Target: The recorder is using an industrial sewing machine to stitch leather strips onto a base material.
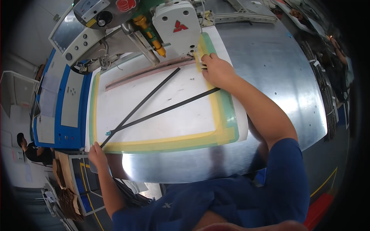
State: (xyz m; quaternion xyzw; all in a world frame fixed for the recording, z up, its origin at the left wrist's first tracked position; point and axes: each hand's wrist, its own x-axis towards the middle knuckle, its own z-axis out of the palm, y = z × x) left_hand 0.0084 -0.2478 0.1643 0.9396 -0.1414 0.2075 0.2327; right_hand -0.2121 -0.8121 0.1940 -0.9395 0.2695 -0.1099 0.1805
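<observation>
A metal tabletop point(281, 73) is carrying a white sheet point(165, 129), where a flatter dark strip point(169, 108) is reaching toward the right hand point(218, 71) and crossing a steeper dark strip point(148, 98) running up-right from the nearer left hand point(98, 156). I cannot tell whether either grip is clenching.

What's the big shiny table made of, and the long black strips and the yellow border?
The table looks like polished metal: silvery, with bright reflections. The black strips seem rubber or plastic, because they're dark and dull; I can't tell which. The yellow border looks like tape, laid in flat bands.
</observation>
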